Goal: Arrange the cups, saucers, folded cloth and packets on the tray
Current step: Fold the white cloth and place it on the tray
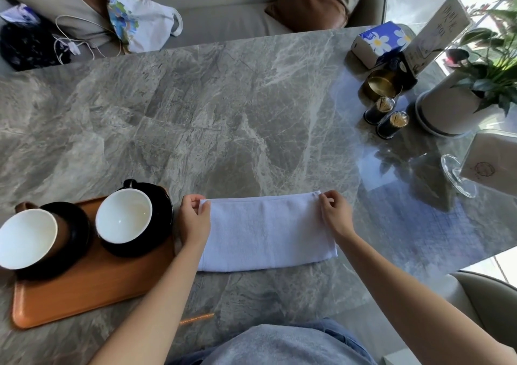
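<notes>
On the grey marble table [237, 107] in front of you lies a white cloth [265, 231], folded into a long flat band that runs left to right, its near edge a soft doubled fold. The weave looks fine and slightly ribbed, with a hemmed strip along the far edge. Your left hand [193, 220] pinches the far left corner between thumb and fingertips, the other fingers curled in. Your right hand [335, 215] pinches the far right corner the same way, fingers closed on the hem. Both forearms reach in from the bottom of the view.

Just left of the cloth sits an orange-brown wooden tray [92, 283] with rounded corners; your left wrist is right beside its edge. Two cups stand on the tray, each on a black saucer. The nearer cup [124, 216] is black outside and glossy white inside, with a handle pointing away from you, and looks empty. The second cup [26, 238], at the far left, is brown outside and white inside, partly cut off by the frame edge.

At the far right of the table stand a tissue box [377, 42], a potted plant [458, 98] and two toothpick holders [387, 118].
</notes>
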The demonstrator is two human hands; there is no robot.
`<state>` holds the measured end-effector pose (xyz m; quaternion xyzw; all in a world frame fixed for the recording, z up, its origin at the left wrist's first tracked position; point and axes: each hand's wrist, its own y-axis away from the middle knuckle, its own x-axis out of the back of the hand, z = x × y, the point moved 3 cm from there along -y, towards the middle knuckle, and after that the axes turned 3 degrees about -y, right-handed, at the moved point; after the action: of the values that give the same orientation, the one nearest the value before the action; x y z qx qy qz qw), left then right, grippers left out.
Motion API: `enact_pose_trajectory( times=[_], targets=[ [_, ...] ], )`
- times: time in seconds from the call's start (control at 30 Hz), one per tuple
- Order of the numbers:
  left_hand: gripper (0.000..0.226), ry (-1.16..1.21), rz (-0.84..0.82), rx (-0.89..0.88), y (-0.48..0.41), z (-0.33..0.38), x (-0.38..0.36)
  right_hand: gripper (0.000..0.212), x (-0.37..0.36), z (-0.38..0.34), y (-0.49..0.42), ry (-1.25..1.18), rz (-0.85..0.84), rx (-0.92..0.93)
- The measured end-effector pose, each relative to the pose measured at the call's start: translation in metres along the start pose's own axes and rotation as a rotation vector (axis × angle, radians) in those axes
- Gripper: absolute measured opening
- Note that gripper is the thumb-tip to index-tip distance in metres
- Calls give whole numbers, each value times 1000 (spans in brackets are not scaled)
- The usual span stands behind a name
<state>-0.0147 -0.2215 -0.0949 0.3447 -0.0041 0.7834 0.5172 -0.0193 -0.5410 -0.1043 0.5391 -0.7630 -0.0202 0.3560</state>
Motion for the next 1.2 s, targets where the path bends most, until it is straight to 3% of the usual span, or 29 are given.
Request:
enact_pose_trajectory(
  times=[0.1, 0.17, 0.23, 0.27, 0.33, 0.4, 0.5, 0.73, 0.87, 1.0, 1.1, 1.2],
  targets=[
    [30, -190, 100, -234, 12, 6, 5, 24, 1, -5, 11, 81, 41, 93],
    [39, -355, 120, -496, 29, 11, -1, 28, -2, -13, 22, 311, 133, 314],
    [47, -517, -48, -690, 50, 8, -23, 35, -23, -22, 41, 507, 98, 597],
    [52, -596, -158, -731, 61, 3, -35, 41, -39, -24, 52, 576, -1, 699],
    [60, -734, -297, -740, 76, -9, -52, 52, -73, -17, 74, 678, -277, 783],
    [61, -879, -332, -732, 81, -17, -57, 56, -88, 0, 83, 727, -406, 782],
    [61, -982, -306, -737, 71, -33, -41, 59, -67, 25, 73, 808, -375, 750],
    [65, -984, -291, -642, 62, -43, -15, 63, -25, 37, 51, 957, -334, 687],
    [64, -948, -261, -694, 71, -33, -12, 64, -32, 27, 57, 869, -314, 646],
    [58, -850, -322, -826, 97, -23, -18, 48, -36, -2, 56, 736, -119, 713],
    [44, -726, -464, -702, 117, -27, -21, 41, -46, -26, 45, 671, -160, 770],
    [46, -667, -405, -544, 119, -34, -13, 33, -59, -43, 32, 704, -306, 818]
  ],
)
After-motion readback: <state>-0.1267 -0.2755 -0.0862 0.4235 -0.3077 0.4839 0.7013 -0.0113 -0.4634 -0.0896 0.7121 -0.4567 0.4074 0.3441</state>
